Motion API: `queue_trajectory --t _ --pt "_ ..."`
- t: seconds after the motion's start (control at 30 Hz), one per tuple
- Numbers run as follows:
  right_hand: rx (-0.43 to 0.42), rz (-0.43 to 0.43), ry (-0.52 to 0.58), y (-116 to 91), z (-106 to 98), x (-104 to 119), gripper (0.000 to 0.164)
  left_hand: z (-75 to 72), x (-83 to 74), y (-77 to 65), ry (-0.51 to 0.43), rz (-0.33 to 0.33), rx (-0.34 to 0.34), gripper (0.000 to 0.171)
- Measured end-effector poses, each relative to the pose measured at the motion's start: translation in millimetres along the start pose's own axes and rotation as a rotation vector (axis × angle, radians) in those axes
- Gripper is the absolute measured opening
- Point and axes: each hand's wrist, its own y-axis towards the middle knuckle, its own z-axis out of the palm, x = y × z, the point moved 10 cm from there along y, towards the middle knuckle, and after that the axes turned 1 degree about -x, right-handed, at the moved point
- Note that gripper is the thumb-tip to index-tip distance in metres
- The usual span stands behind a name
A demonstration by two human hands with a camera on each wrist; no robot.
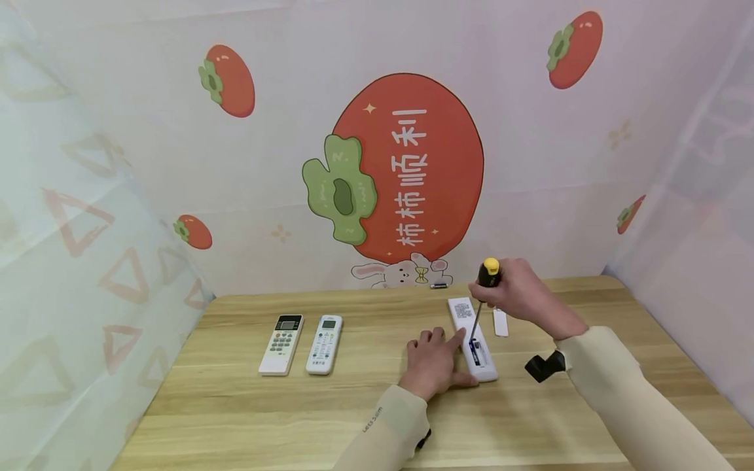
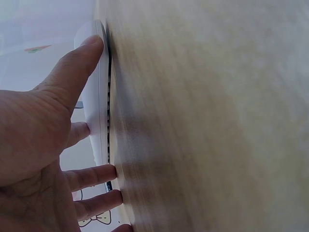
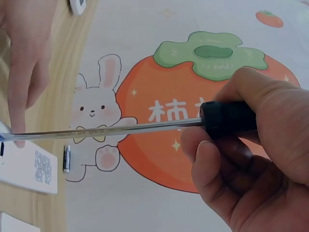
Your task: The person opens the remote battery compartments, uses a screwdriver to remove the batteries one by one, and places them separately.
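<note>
A white remote control lies face down, its battery compartment uncovered and a dark blue battery inside. My right hand grips a screwdriver by its black and yellow handle. The shaft slants down and its tip is in the compartment, by the battery's upper end. In the right wrist view the handle sits between the thumb and curled fingers. My left hand rests at the remote's left side, fingers spread, with thumb and index finger touching it. The left wrist view shows the thumb against the remote's edge.
A small white battery cover lies right of the remote. A loose battery is at the table's back edge by the printed backdrop. Two more remotes, one squarer and one rounded, lie face up on the left.
</note>
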Motion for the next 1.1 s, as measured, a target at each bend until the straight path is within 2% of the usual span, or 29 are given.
queue_trajectory --t 0.37,0.77,1.1 --pt "0.017 0.063 0.002 12 2 -7 0.021 3.4 1.3 0.5 0.006 0.003 0.005 0.093" --pt "0.05 0.117 0.033 28 -2 -24 0.022 1.9 0.6 2.6 -0.007 -0.01 0.0 0.093" --pt "0.029 0.17 0.055 36 -4 -41 0.026 4.6 1.2 2.3 -0.016 -0.021 0.008 0.093"
